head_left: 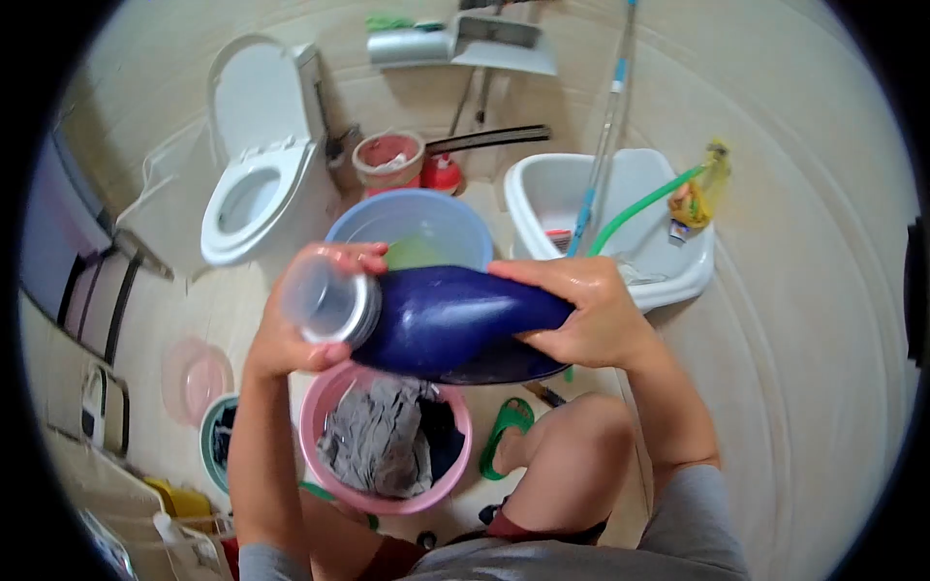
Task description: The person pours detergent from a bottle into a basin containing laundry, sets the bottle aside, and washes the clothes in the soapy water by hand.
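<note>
Between both wet hands, left (325, 315) and right (581, 310) gripping it, lies a glossy, rounded blue bottle (450, 324).

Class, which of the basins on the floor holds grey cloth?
The brighter pink basin, heaped with grey cloth; the small green basin shows only dark cloth, while the blue basin and paler pink basin show no grey.

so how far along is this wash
Gray and dark clothes are already in the pink basin. In hand is the blue bottle, left hand around its clear cap, right hand on its body. Likely remaining: pouring and washing; no liquid shows leaving the bottle.
</note>
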A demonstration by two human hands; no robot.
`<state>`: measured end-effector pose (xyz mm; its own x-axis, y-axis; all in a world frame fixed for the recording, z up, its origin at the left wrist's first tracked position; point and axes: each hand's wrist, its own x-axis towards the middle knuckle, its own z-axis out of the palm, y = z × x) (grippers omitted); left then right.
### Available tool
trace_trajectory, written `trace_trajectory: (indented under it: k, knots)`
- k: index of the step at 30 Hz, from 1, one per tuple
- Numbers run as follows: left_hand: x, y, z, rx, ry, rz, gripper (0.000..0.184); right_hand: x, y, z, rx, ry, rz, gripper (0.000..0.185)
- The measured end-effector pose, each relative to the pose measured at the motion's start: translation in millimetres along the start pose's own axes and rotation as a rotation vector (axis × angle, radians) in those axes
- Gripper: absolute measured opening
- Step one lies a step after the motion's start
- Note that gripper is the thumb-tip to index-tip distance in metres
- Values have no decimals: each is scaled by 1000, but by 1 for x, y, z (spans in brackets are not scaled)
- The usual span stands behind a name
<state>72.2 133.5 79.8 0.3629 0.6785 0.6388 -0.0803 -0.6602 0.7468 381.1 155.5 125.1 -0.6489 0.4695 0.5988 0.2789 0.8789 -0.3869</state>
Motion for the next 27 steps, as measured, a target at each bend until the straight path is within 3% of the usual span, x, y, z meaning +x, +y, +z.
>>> trace_trajectory:
  k: [1,2,4,6,8,9,12,13,14,17,20,21,24,25,27]
  knots:
    - [11,6,-4,-7,-109,31,75,-3,-1,-5,23,-2,38,54]
    - [18,20,-1,33,-30,-121,88,-3,-1,-10,0,19,48,54]
    - [31,27,5,43,149,-141,98,-6,-5,-16,-21,95,79,54]
    - [23,4,-13,125,330,-128,87,-12,-6,-24,-69,167,107,53]
    - [24,2,-7,242,543,-225,64,-17,-10,-37,-85,271,164,53]
    - [22,0,7,240,547,-98,52,-19,-15,-40,-99,295,160,53]
    - [60,30,84,240,544,6,70,-30,-25,-48,-191,287,133,56]
    - [72,36,99,230,641,-70,80,-35,-27,-52,-217,281,124,58]
    - [80,36,101,225,633,-63,80,-41,-30,-58,-227,289,126,58]
    - [108,34,103,-21,269,-100,84,-64,-35,-80,-206,362,146,57]
    - [126,21,108,-182,-84,-105,119,-93,-51,-106,-242,318,238,55]
    - [137,17,116,-157,-41,-101,132,-102,-52,-109,-237,368,274,55]
    - [143,-7,132,-64,137,-186,80,-136,-52,-122,-307,424,394,50]
    - [139,-14,139,-52,115,-142,54,-144,-59,-124,-325,387,452,50]
    - [134,-14,163,-147,-32,-221,67,-157,-64,-121,-380,362,514,53]
